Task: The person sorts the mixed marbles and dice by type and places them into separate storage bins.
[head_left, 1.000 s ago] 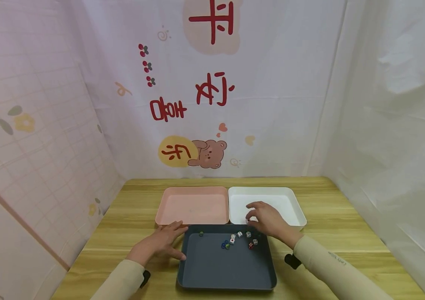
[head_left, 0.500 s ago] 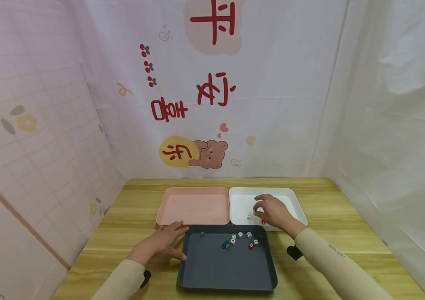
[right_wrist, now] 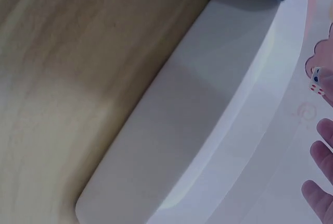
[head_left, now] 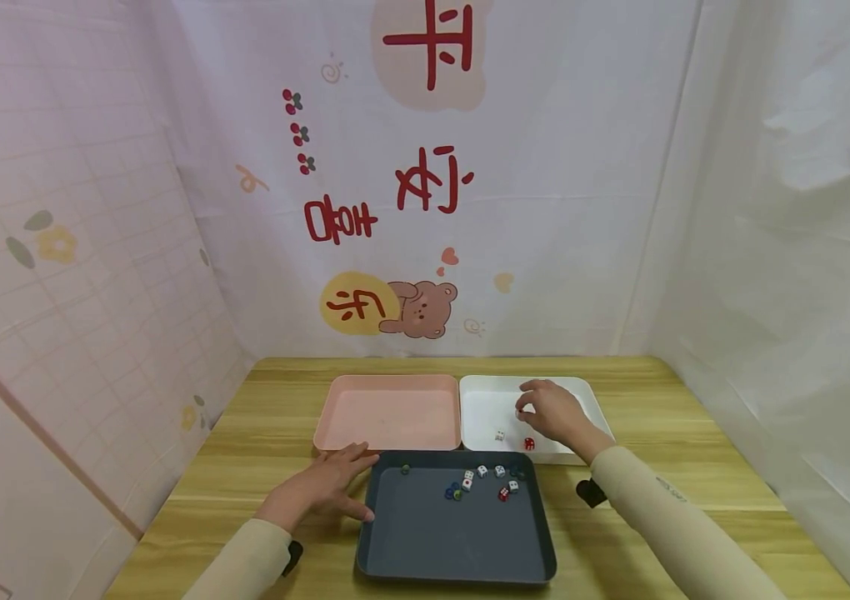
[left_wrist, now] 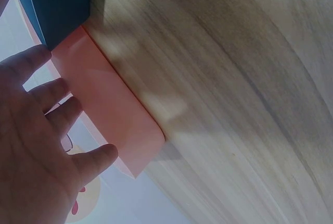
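My right hand point(head_left: 556, 412) is above the white tray point(head_left: 481, 382), pinching a white die point(right_wrist: 316, 82) between thumb and finger; its other fingers are spread in the right wrist view. Below it in that tray lie a white die point(head_left: 500, 435) and a red die point(head_left: 529, 443). My left hand point(head_left: 327, 485) rests at the left rim of the dark tray point(head_left: 455, 542), fingers extended and spread, holding nothing. Inside the dark tray are several white dice point(head_left: 482, 471), a red die point(head_left: 503, 493) and small blue and green round pieces point(head_left: 452, 492), too small to identify.
A pink tray point(head_left: 387, 412) stands left of the white one, both behind the dark tray. All three sit on a wooden table point(head_left: 665, 467). A printed white cloth point(head_left: 567, 208) hangs behind the table and along its sides.
My right hand has moved right and back over the white tray with the pinched die, uncovering the white and red dice lying there. The left hand stays in place.
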A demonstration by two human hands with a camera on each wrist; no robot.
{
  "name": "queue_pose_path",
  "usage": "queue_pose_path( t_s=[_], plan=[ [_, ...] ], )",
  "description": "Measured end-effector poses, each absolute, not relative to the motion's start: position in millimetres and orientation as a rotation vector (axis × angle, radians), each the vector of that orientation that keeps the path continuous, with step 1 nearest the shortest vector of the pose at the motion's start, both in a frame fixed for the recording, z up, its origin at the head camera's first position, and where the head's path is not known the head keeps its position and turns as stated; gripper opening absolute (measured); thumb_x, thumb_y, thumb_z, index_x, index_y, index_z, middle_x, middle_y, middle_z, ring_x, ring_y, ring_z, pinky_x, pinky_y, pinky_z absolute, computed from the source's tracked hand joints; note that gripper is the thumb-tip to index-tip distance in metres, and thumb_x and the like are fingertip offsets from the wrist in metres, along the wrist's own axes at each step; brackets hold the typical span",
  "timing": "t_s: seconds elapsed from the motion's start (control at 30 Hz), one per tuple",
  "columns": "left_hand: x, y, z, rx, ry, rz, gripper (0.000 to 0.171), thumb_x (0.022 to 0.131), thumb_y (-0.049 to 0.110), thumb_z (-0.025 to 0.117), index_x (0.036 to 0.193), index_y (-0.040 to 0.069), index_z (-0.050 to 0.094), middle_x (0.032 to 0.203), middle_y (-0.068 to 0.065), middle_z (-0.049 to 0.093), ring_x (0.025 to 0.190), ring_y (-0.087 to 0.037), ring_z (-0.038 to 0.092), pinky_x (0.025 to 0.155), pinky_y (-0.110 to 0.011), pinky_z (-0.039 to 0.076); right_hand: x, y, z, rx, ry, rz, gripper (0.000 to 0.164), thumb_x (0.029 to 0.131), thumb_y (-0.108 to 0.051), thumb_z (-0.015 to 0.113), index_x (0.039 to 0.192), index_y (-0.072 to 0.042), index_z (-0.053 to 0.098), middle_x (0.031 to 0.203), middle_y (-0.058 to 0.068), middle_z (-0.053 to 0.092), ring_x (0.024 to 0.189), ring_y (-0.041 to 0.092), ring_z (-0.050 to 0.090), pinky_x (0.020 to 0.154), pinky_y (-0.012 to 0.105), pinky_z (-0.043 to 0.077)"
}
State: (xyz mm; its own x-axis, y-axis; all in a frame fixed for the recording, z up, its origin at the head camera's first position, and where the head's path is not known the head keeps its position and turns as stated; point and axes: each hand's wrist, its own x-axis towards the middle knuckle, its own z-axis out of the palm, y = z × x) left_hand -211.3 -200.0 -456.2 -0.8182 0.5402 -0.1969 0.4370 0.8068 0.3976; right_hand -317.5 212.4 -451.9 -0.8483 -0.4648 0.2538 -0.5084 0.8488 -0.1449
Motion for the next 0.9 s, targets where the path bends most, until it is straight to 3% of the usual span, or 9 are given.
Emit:
queue_pose_path(
  t_s=[0.4, 0.7, 0.9],
  plan=[
    [-211.7, -203.8, -457.5, 0.735, 2.706, 0.48, 0.093, 0.079, 0.046, 0.081, 0.151, 0.004, 0.04, 0.158, -0.023, 0.026, 0.146, -0.043, 0.022, 0.109, -0.071, 0.016, -338.2, 223.2, -448.1, 0.695, -2.826, 0.305, 0.006, 0.085, -0.014, 0.077, 0.09, -0.013, 0.079, 0.12, 0.017, 0.067, 0.108, 0.036, 0.064, 0.083, 0.051, 0.053],
    [-211.9, -202.7, -458.1, 0.728, 2.703, 0.482, 0.093, 0.08, 0.048, 0.081, 0.151, 0.005, 0.04, 0.159, -0.022, 0.026, 0.146, -0.042, 0.022, 0.109, -0.07, 0.016, -345.2, 229.9, -445.6, 0.622, -2.89, 0.267, 0.008, 0.087, -0.015, 0.075, 0.094, -0.013, 0.079, 0.125, 0.019, 0.064, 0.114, 0.039, 0.059, 0.087, 0.054, 0.052],
    [-211.7, -200.8, -458.8, 0.733, 2.707, 0.474, 0.093, 0.08, 0.048, 0.08, 0.152, 0.006, 0.04, 0.159, -0.021, 0.026, 0.146, -0.041, 0.022, 0.11, -0.069, 0.016, -349.3, 231.7, -443.9, 0.622, -2.885, 0.273, 0.007, 0.087, -0.012, 0.075, 0.092, -0.01, 0.079, 0.12, 0.019, 0.066, 0.111, 0.039, 0.061, 0.089, 0.053, 0.051]
  ],
)
